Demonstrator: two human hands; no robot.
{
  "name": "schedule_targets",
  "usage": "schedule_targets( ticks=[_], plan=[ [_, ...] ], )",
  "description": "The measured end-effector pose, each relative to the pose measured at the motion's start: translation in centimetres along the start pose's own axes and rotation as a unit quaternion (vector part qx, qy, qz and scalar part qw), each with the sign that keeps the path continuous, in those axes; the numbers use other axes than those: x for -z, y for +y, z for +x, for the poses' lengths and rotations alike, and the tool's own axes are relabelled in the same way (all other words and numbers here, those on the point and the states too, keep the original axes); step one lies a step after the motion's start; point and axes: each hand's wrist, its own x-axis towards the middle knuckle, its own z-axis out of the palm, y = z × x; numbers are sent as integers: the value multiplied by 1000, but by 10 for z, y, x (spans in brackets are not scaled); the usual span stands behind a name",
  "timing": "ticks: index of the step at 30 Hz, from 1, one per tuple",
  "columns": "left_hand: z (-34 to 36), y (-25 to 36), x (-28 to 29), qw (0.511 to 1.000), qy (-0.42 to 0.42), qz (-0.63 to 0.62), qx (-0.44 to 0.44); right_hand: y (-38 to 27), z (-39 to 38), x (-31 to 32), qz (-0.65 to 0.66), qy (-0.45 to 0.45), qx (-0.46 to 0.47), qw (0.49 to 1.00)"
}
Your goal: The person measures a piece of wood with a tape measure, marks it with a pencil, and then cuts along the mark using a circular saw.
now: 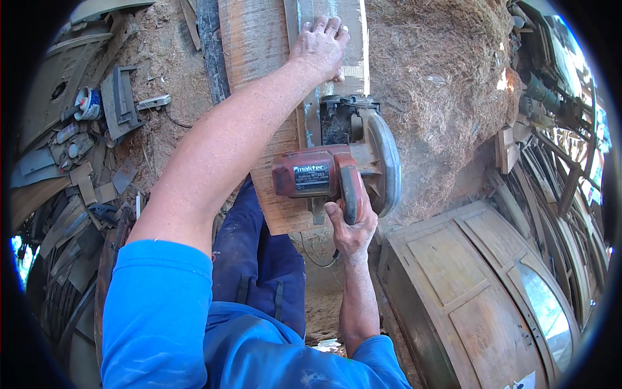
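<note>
My left hand rests on a pale narrow board, fingers apart and slightly bent. That board lies along a wider rough plank, with a bluish line near it. A red-and-grey circular saw sits across the near part of the boards, behind its grey blade guard. My right hand is wrapped round the saw's rear handle. The blade itself is hidden, and a cord hangs below the saw.
Heaped sawdust lies right of the plank. A weathered wooden cabinet with glass panes lies lower right. Scrap wood and a small can crowd the left. Stacked timber lines the right.
</note>
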Motion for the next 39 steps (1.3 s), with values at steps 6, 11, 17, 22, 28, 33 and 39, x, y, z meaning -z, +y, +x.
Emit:
schedule_targets(
  ticks=[6,11,17,22,28,33,39],
  plan=[
    [1,-1,-2,1000,12,2,-3,-5,11,-3,-3,3,20,1000],
    [3,-1,5,1000,-23,-5,-10,-10,16,-1,4,-13,-32,999],
    [15,-13,-2,999,-39,21,-30,-12,26,-6,44,-13,-11,999],
    [16,-11,14,996,-75,28,-47,-17,33,-5,34,-11,-21,999],
    [16,-13,18,994,-88,40,-55,-20,45,-8,26,-13,-13,999],
    [17,-15,15,995,-75,33,-57,-27,52,-11,37,-14,-25,999],
    [18,-16,23,993,-95,32,-66,-34,63,-11,18,-12,-15,1000]
  ],
)
